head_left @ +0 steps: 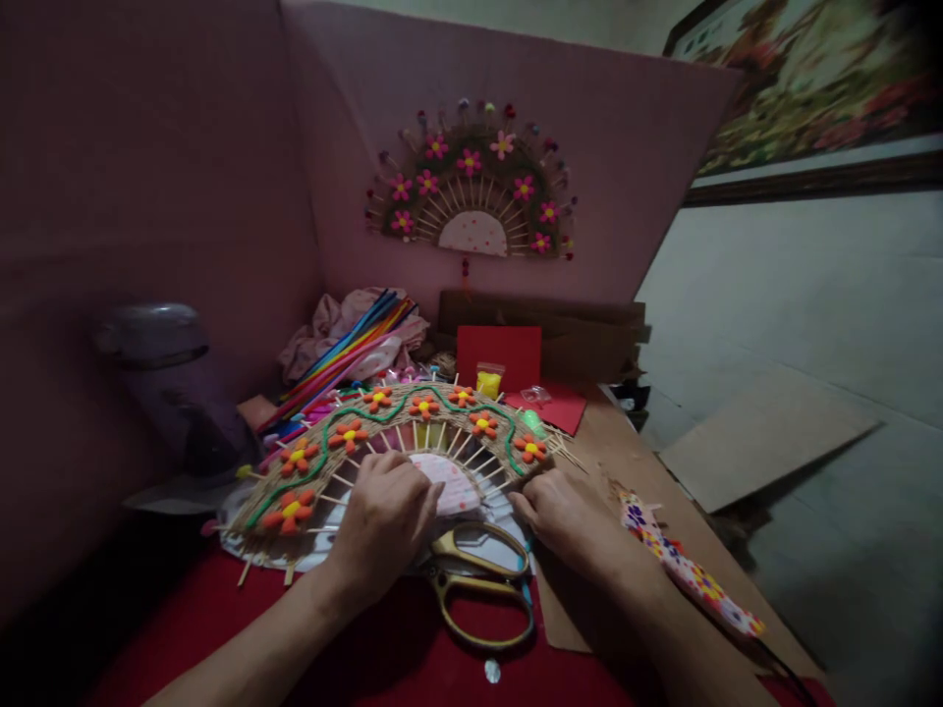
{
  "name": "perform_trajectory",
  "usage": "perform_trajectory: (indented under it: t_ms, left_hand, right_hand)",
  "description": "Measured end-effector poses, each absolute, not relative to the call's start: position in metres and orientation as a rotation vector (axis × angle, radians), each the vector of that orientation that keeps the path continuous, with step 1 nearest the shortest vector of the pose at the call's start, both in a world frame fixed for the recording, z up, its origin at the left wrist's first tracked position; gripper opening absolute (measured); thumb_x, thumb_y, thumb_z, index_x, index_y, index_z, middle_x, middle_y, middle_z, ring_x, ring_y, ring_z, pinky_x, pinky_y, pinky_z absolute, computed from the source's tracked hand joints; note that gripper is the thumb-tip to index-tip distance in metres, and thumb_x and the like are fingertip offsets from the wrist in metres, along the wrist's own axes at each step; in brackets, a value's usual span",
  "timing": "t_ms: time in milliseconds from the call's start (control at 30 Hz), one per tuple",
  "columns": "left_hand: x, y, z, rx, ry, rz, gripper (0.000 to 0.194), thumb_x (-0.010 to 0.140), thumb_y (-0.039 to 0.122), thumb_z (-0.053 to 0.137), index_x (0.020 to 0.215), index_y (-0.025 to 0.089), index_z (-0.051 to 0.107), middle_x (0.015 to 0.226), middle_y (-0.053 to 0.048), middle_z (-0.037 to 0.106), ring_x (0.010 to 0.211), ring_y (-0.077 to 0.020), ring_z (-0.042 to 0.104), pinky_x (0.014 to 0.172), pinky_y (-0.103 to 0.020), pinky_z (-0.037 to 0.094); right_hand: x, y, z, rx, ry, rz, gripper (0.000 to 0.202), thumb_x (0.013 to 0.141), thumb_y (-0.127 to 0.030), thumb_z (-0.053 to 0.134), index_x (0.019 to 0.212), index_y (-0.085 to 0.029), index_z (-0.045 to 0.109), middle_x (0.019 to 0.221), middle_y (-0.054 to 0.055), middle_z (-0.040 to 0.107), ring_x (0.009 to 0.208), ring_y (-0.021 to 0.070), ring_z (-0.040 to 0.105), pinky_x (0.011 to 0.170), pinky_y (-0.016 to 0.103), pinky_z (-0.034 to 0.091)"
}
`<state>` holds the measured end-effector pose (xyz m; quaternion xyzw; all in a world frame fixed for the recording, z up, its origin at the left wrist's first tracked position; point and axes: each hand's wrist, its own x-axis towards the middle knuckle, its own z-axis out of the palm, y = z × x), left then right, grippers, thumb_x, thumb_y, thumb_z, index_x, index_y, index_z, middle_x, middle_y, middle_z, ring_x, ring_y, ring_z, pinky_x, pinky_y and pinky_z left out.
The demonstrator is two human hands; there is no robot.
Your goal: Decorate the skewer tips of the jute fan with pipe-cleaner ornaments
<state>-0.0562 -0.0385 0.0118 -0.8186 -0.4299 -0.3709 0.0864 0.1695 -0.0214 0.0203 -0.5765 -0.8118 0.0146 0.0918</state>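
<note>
One lidded plastic bottle (166,393) stands toward the tabletop's (383,648) rear left corner. Beside it, a bundle of coloured pipe cleaners (354,344) lies against crumpled pink cloth (331,319) near the rear edge. Next, a half-round stick fan (387,422) lies across the middle of the tabletop, banded in twine, with orange, yellow-centred flowers and a wavy green cord.

The person's left hand (390,511) is over its inner spokes, fingers curled inward; whether they grip anything cannot be told. Gold-handled scissors (442,586) lie between the hands, rings toward the front edge. A finished-looking pink-flowered fan (471,162) hangs on the panel above; red sheets (499,352) sit below it at the rear edge, a yellow packet (488,381) in front.

The right hand (564,511) is at the stick fan's right end, fingers bent nearly closed, their hold hidden. Farther right, a flower-patterned tool (685,570) with a black cord lies on cardboard (564,609) along the right edge.
</note>
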Motion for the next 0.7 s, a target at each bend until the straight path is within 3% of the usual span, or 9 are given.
perform_trajectory:
  t_ms: [133,367,467,700]
  left_hand:
    - [-0.054,-0.04,0.012,-2.442,-1.302,-1.131,0.021,0.087,0.018,0.045,0.068,0.015,0.052,0.067,-0.004,0.056,0.073,-0.0184,0.047,0.07,-0.035,0.036]
    - [-0.055,-0.045,0.014,-2.489,-1.351,-1.157,0.007,0.077,0.008,0.05,0.073,0.014,0.053,0.073,-0.006,0.056,0.074,-0.0199,0.045,0.068,-0.035,0.036]
    - [-0.054,-0.045,0.014,-2.511,-1.322,-1.182,0.012,0.075,0.004,0.048,0.075,0.014,0.054,0.073,-0.005,0.057,0.076,-0.0199,0.046,0.07,-0.036,0.035]
    - [-0.054,-0.048,0.018,-2.549,-1.331,-1.13,0.009,0.081,0.012,0.048,0.078,0.015,0.055,0.076,-0.005,0.058,0.079,-0.0206,0.047,0.072,-0.037,0.035]
  right_hand:
    - [0.17,-0.02,0.022,-1.787,-2.465,-0.019,0.038,0.088,-0.034,0.044,0.063,-0.017,0.068,0.067,0.01,0.069,0.062,0.0188,0.062,0.052,0.028,0.03]
    - [0.16,-0.027,0.029,-1.704,-2.485,-0.206,0.04,0.09,-0.039,0.042,0.068,-0.022,0.071,0.068,0.007,0.071,0.061,0.0187,0.064,0.052,0.028,0.029]
    - [0.155,-0.029,0.03,-1.652,-2.479,-0.236,0.04,0.091,-0.04,0.042,0.067,-0.023,0.07,0.066,0.006,0.071,0.06,0.0184,0.064,0.051,0.028,0.027]
    - [0.15,-0.031,0.024,-1.548,-2.475,-0.215,0.04,0.091,-0.042,0.042,0.065,-0.024,0.067,0.064,0.003,0.07,0.058,0.0178,0.063,0.051,0.029,0.024]
